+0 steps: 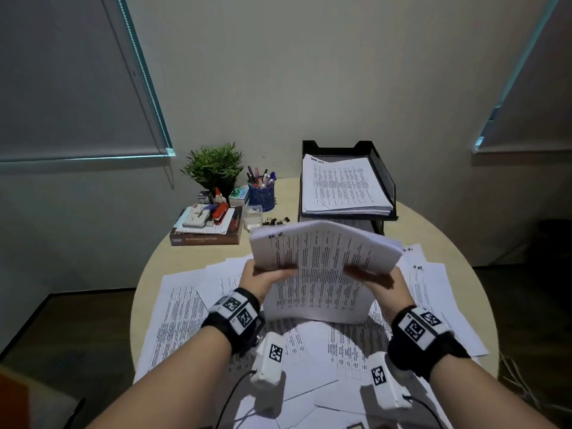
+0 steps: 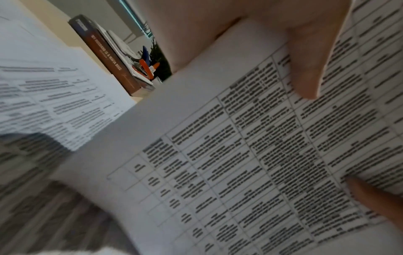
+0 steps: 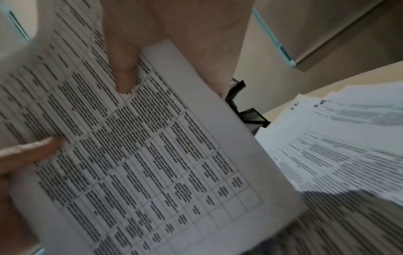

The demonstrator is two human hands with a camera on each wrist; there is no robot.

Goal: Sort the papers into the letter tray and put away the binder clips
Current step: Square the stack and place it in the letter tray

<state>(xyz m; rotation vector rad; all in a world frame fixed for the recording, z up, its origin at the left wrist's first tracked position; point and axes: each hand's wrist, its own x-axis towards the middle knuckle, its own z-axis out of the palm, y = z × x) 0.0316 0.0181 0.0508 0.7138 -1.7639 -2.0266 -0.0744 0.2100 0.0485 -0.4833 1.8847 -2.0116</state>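
Wrist cameras nearest my view; beyond them both grips closed on paper stack (image 1: 322, 267), left hand (image 1: 263, 278) at left edge, right hand (image 1: 376, 278) at right edge, thumbs on top. I hold stack lifted above loose sheets (image 1: 176, 311) on tabletop (image 1: 288, 193), curved, long axis pointing away toward letter tray (image 1: 383, 178). Tray dead ahead, slightly right; right hand nearer. Top tier already holds printed pile; lower tier mostly hidden. Binder clips (image 1: 277, 220) lie beside small clear box (image 1: 253, 215), left of tray.
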